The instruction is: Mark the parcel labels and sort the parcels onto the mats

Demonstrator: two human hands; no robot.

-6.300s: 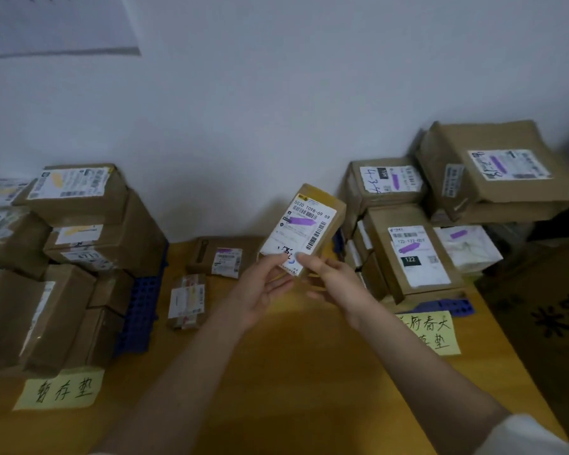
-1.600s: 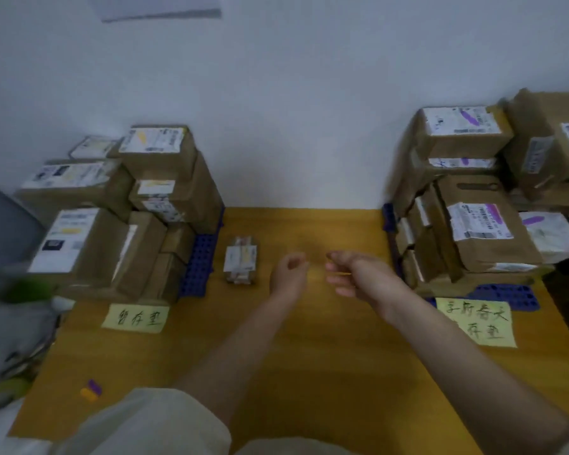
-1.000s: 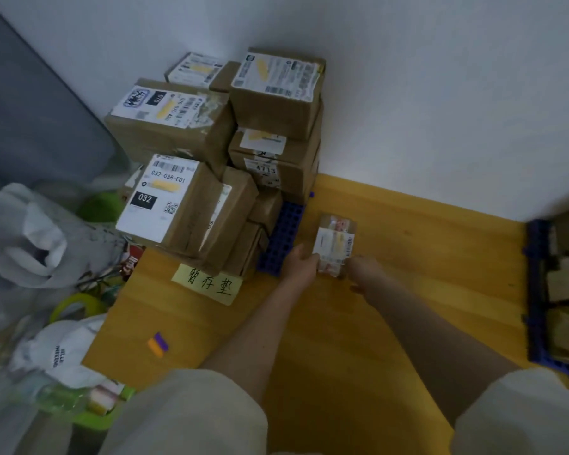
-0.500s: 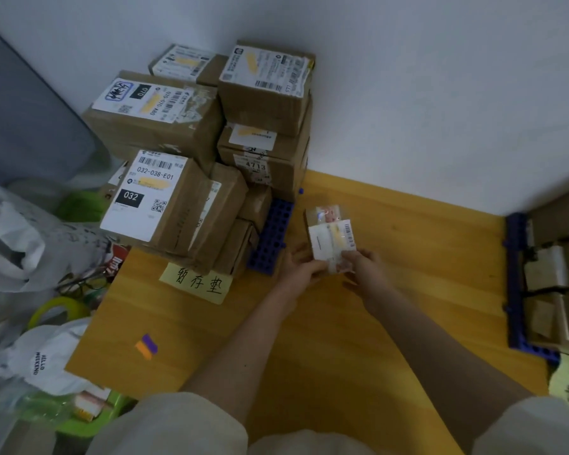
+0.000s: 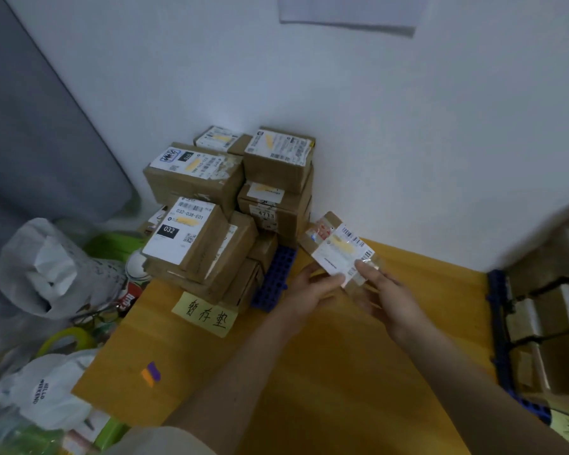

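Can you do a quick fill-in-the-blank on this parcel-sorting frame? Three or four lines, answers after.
1. Both hands hold one small parcel above the ____ wooden table.
2. The stripe marked on the held parcel's label is ____.
3. The parcel stack at the wall rests on a ____ perforated mat.
4. The black patch on the front box label reads ____.

Answers: yellow; yellow; blue; 032
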